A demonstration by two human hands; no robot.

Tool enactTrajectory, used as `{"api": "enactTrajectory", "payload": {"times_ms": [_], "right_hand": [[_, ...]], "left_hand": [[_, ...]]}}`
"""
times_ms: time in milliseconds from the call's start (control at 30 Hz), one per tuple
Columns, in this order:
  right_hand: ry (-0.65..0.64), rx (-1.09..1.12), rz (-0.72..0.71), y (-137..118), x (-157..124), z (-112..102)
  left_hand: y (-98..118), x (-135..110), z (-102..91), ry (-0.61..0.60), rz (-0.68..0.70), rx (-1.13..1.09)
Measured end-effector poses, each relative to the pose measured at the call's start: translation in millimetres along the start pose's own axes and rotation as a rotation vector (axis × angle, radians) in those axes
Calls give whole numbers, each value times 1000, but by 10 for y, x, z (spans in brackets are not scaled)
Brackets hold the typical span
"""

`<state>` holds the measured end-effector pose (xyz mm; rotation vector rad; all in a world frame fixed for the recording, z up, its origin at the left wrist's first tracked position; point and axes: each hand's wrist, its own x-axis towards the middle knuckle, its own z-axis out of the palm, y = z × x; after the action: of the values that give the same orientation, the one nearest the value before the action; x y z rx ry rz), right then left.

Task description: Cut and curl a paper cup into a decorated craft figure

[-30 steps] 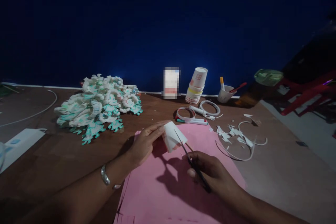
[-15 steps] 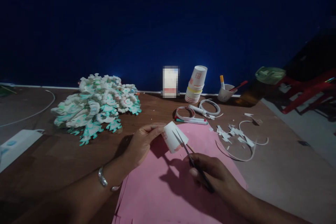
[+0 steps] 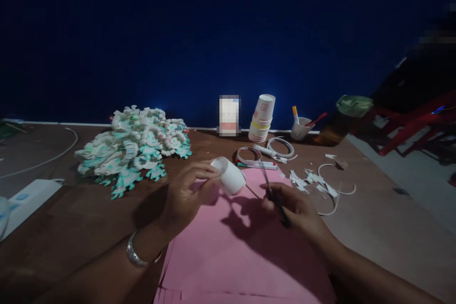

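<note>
Tilted on its side above the pink paper [image 3: 235, 256], a white paper cup [image 3: 232, 176] is pinched at its left end by my left hand [image 3: 190, 190]. My right hand [image 3: 288, 202] is closed around a pair of scissors [image 3: 280, 206], their blades pointing up and just right of the cup. A thin brown stick [image 3: 253, 191] runs from near my right fingers toward the cup's lower right edge. Whether that hand holds the stick too, I cannot tell.
A pile of green-marked paper cutouts [image 3: 142, 145] lies left. Stacked cups [image 3: 262, 116], markers [image 3: 258, 166], a cable coil [image 3: 280, 147] and a cup of pens [image 3: 301, 129] stand behind. Paper scraps [image 3: 313, 178] lie right, a white power strip [image 3: 28, 204] far left.
The cup has turned so its left opening now shows, and has shifted slightly left and up. The scissors have come away from the cup to the right, their blades more upright.
</note>
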<state>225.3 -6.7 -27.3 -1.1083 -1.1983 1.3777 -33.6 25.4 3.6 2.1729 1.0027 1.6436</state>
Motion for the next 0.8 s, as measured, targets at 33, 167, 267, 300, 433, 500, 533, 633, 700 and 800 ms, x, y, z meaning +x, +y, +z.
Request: {"api": "enactTrajectory", "payload": {"times_ms": [33,167,267,300,433,500,533,633,700,800], "right_hand": [[31,50,-18,1,15,2],[82,235,-6,-41,-4,56],[5,290,127,-76,-68,121],[-25,318,162,-83,-90,139],[-78,443,137,-89,-135,155],[-98,477,85,-86,-121,121],[-106,492,68,-87,-108,98],[-113,511,69,-108,-66,36],[-102,512,81,-140,-46,20],[-95,535,81,-186,-27,33]], "left_hand": [[41,-13,0,-46,97,30],[222,-58,44,-177,286,51],[353,-59,79,-210,309,57],[383,-57,87,-220,317,65],[411,-61,91,-208,316,38],[388,-60,69,-198,306,26],[373,-54,53,-188,292,33],[293,-8,-2,-82,164,107],[193,37,-32,9,38,185],[-22,98,-74,25,-134,250]]}}
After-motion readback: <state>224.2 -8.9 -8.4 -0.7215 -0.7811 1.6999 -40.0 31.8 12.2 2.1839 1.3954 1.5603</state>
